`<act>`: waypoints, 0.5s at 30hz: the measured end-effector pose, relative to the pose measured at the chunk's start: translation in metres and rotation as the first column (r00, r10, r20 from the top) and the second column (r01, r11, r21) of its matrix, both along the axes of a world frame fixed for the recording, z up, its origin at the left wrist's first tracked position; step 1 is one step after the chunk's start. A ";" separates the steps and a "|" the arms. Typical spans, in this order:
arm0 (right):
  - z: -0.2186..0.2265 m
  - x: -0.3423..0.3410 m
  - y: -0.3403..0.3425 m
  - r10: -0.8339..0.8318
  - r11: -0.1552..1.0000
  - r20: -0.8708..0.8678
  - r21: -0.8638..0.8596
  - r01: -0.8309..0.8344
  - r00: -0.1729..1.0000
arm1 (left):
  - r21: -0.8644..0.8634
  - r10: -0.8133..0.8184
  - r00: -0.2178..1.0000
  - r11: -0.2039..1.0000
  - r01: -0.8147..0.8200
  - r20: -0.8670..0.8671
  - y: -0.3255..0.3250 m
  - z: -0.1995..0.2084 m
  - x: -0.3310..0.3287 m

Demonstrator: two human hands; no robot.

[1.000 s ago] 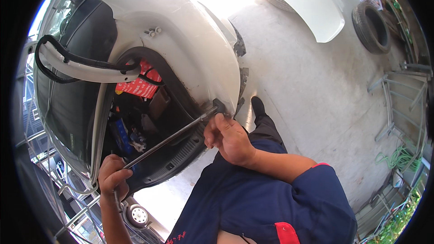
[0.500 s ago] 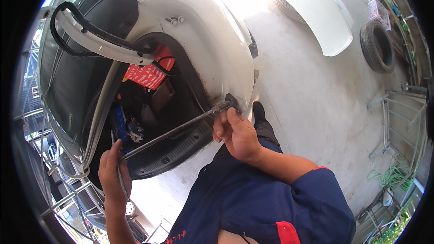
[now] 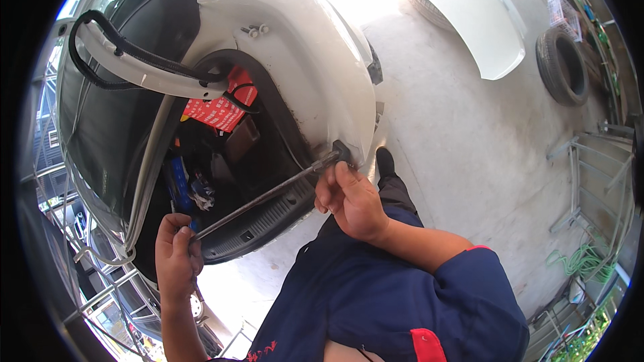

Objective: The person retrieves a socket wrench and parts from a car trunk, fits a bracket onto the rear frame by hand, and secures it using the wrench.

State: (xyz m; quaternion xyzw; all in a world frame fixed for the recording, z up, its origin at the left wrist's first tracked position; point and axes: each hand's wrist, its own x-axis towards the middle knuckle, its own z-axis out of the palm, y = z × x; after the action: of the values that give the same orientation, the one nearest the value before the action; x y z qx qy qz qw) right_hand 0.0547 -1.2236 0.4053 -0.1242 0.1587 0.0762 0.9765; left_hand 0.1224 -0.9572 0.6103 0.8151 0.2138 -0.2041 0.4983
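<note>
A long dark metal rod point(image 3: 261, 198) runs across the open rear of a white car point(image 3: 302, 60). My left hand point(image 3: 176, 253) grips the rod's lower left end. My right hand point(image 3: 349, 198) holds the upper right end, where a dark socket-like head point(image 3: 339, 154) meets the edge of the car body. Inside the opening lie a red package point(image 3: 221, 110), a blue item point(image 3: 180, 184) and dark clutter. A raised white panel with a black rubber seal and cable point(image 3: 134, 60) sticks out above the opening.
A detached white body panel point(image 3: 483, 20) and a black tyre point(image 3: 563, 67) lie on the concrete floor at the upper right. Metal racks point(image 3: 590, 181) and a green hose point(image 3: 587, 261) are at the right. My black shoe point(image 3: 386, 161) stands beside the car.
The view has shifted slightly and both hands keep hold of the rod. My left hand has moved a little to the right and downward along with the rod's end.
</note>
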 end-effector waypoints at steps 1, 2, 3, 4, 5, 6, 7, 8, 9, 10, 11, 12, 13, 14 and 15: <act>0.000 0.000 0.000 -0.005 1.000 -0.001 0.000 0.005 1.000 | 0.103 -0.007 1.000 0.995 0.007 0.000 -0.010 0.002 -0.002; 0.001 0.000 0.001 -0.004 1.000 -0.006 0.002 0.004 1.000 | 0.103 -0.012 1.000 0.995 0.012 0.000 -0.007 0.001 0.000; 0.001 0.000 0.001 -0.002 1.000 -0.011 0.005 0.002 1.000 | 0.147 -0.091 0.996 0.985 0.086 0.021 -0.002 0.000 0.001; 0.000 0.000 0.000 -0.006 1.000 -0.011 0.004 0.006 1.000 | 0.192 -0.168 0.985 0.969 0.157 0.040 0.000 0.000 0.002; -0.001 -0.001 -0.001 0.007 1.000 -0.006 -0.001 -0.007 1.000 | 0.190 -0.195 0.978 0.966 0.178 0.071 -0.002 0.002 0.003; -0.001 -0.001 -0.002 0.020 1.000 -0.002 -0.005 -0.020 1.000 | 0.188 -0.198 0.978 0.965 0.182 0.070 -0.002 0.001 0.004; -0.001 -0.001 -0.002 0.017 1.000 -0.002 -0.006 -0.017 1.000 | 0.234 -0.225 0.971 0.951 0.200 0.086 0.000 0.001 0.005; 0.001 0.000 -0.001 0.019 1.000 -0.012 -0.002 -0.019 1.000 | 0.279 -0.253 0.962 0.936 0.216 0.100 0.003 0.000 0.006; 0.002 0.000 -0.001 0.021 1.000 -0.021 0.002 -0.020 1.000 | 0.279 -0.255 0.962 0.935 0.219 0.100 0.007 -0.003 0.005; 0.002 0.000 -0.002 0.019 1.000 -0.023 0.003 -0.019 1.000 | 0.341 -0.318 0.936 0.905 0.253 0.151 0.013 -0.007 0.003; 0.002 0.000 -0.002 0.024 1.000 -0.019 0.003 -0.024 1.000 | 0.404 -0.382 0.903 0.871 0.280 0.198 0.016 -0.010 0.002; 0.002 -0.001 -0.002 0.029 1.000 -0.016 0.003 -0.029 0.999 | 0.404 -0.382 0.903 0.871 0.280 0.197 0.017 -0.012 0.001; 0.002 0.000 -0.002 0.030 1.000 -0.015 0.001 -0.030 0.999 | 0.447 -0.435 0.865 0.845 0.295 0.251 0.016 -0.014 0.001; 0.002 0.000 -0.002 0.030 1.000 -0.019 0.004 -0.030 0.999 | 0.489 -0.487 0.820 0.817 0.306 0.301 0.015 -0.016 0.001; 0.002 0.000 -0.002 0.030 1.000 -0.023 0.006 -0.030 0.999 | 0.489 -0.486 0.820 0.818 0.304 0.302 0.016 -0.017 0.000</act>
State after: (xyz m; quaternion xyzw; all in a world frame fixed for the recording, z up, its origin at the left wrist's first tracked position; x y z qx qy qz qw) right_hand 0.0544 -1.2259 0.4072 -0.1228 0.1680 0.0928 0.9737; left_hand 0.1227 -0.9415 0.5929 0.9532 -0.0359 -0.0773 0.2902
